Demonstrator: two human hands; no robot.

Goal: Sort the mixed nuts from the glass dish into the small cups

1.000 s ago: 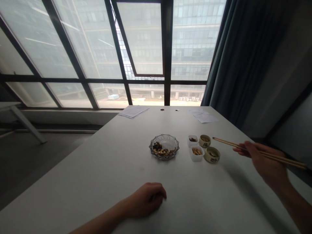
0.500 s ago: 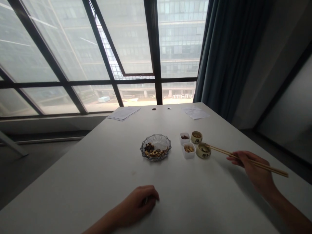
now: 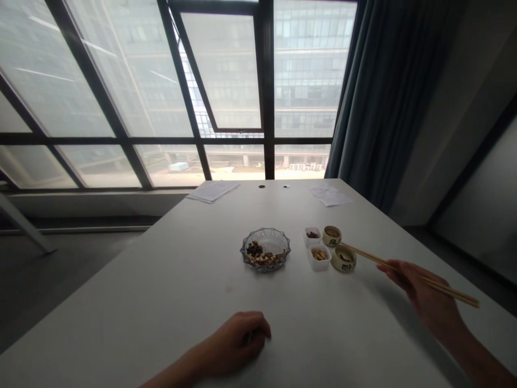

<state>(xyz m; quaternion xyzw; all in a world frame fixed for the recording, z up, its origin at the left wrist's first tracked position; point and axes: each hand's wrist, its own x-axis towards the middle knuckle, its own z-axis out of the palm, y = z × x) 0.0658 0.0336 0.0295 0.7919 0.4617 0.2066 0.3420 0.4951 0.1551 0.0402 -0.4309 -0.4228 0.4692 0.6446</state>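
My right hand [image 3: 424, 288] grips a pair of wooden chopsticks [image 3: 369, 255], their tips at the rim of the front ceramic bowl [image 3: 344, 265]. Behind that bowl stands another ceramic bowl [image 3: 332, 240]. To their left are two white plastic cups, one with dark pieces [image 3: 312, 241] and one with pale pieces [image 3: 319, 264]. A glass bowl [image 3: 265, 265] at mid-table holds mixed dark and light dried pieces. My left hand [image 3: 242, 345] rests near the table's front, fingers curled; whether anything is in them is hidden.
The white table [image 3: 181, 291] reaches to the windows. Papers lie at its far left [image 3: 214, 191] and far right [image 3: 330, 195]. Near the far edge is a small dark disc [image 3: 262, 186]. A blue curtain [image 3: 379, 108] hangs at the right.
The view has shifted, so the table items appear slightly lower and to the right. The chopstick tips have moved to the front bowl's back rim. My left hand stays curled on the table.
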